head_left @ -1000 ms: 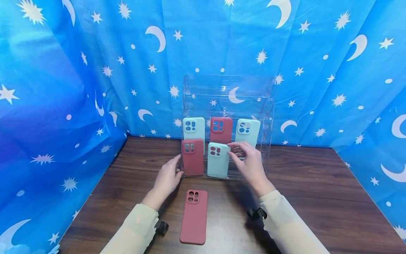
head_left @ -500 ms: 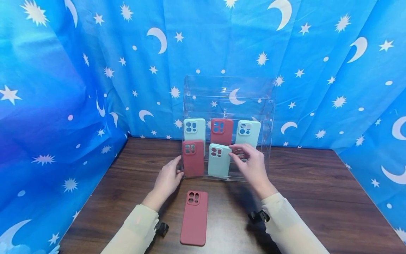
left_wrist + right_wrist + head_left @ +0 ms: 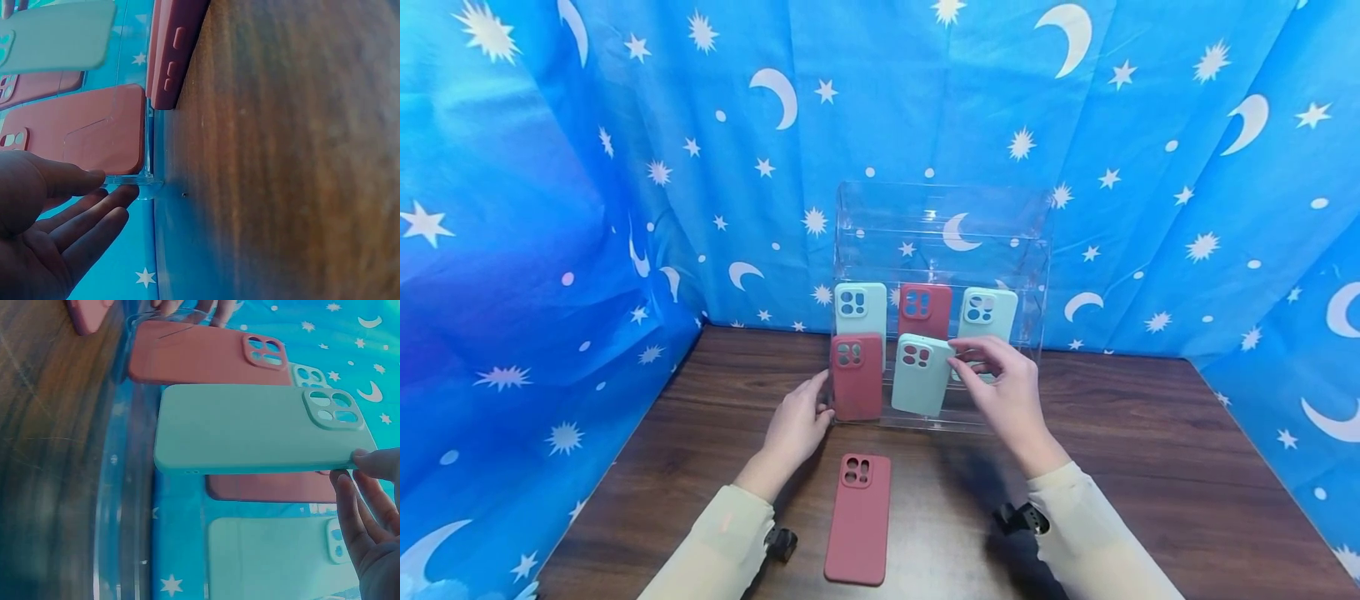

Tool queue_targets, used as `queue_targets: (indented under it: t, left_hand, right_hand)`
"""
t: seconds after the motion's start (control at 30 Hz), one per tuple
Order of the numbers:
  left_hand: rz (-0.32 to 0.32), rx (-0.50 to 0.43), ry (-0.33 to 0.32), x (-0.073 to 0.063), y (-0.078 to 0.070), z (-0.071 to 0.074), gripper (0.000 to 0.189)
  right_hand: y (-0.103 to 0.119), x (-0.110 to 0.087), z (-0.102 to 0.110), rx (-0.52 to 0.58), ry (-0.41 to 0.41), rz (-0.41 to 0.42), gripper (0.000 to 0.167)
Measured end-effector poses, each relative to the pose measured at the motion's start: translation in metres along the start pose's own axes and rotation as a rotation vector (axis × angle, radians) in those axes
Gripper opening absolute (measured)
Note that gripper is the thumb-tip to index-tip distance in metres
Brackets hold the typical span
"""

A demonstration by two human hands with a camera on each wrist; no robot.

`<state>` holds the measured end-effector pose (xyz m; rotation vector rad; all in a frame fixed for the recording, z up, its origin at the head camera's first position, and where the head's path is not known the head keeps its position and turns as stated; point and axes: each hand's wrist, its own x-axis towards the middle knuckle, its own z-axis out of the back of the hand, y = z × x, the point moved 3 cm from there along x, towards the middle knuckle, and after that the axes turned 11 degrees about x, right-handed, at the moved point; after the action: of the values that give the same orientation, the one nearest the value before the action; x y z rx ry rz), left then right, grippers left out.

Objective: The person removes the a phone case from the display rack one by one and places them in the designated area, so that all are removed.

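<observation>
Cream sleeves (image 3: 718,546), black wrist mounts (image 3: 781,542) (cameras)

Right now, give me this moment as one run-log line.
left hand: steadies clear rack | right hand: pinches mint case in front row | red case: flat on table

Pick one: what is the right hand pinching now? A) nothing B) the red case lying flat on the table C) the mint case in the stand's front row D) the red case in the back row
C: the right hand pinches the top corner of the mint case in the clear stand, front row.
</observation>
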<state>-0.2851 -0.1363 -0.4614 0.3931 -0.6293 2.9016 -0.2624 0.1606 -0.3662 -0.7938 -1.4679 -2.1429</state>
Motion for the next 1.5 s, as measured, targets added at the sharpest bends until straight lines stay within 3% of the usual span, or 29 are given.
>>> queue_targets:
  t: [0.27, 0.6, 0.93, 1.07, 1.37, 1.5]
  left_hand:
    - [-0.001, -0.007, 0.000, 0.000, -0.001, 0.001, 0.066]
    - [0.004, 0.001, 0.004, 0.000, 0.001, -0.001, 0.066]
    - [0.007, 0.000, 0.008, 0.000, 0.000, 0.000, 0.066]
    - [0.008, 0.000, 0.009, 0.000, 0.000, 0.001, 0.066]
    - [-0.001, 0.023, 0.012, 0.001, 0.001, 0.001, 0.065]
    - [-0.005, 0.025, 0.014, 0.001, 0.002, 0.000, 0.065]
  right_hand:
    - [0.013, 0.001, 0.008, 0.047, 0.006, -0.013, 0.029]
    - [0.016, -0.015, 0.015, 0.084, 0.174, -0.260, 0.025]
    - [0.001, -0.029, 0.019, 0.071, 0.342, -0.409, 0.022]
    - [-0.010, -0.038, 0.016, 0.134, 0.408, -0.460, 0.022]
    - [-0.034, -0.059, 0.002, 0.297, 0.514, -0.704, 0.029]
    - [-0.039, -0.066, -0.005, 0.357, 0.551, -0.755, 0.030]
